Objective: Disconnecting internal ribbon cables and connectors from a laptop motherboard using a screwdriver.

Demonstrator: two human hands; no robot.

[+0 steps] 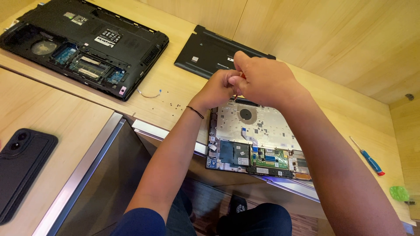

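My left hand [218, 89] and my right hand [262, 78] are closed together above the far edge of an opened laptop base [258, 131], whose metal plate, fan, hard drive and green circuit board lie exposed. A small orange-red object shows between the fingers of both hands; what it is cannot be told. A thin black band circles my left wrist. The laptop base sits at the wooden table's [175, 96] near edge, partly over my lap.
A second opened black laptop [83, 43] lies at the far left. A black bottom cover [210, 52] rests behind my hands. Loose screws [173, 105] dot the table. A blue and red screwdriver [367, 156] lies right, a black phone [22, 170] left, a green object [399, 192] far right.
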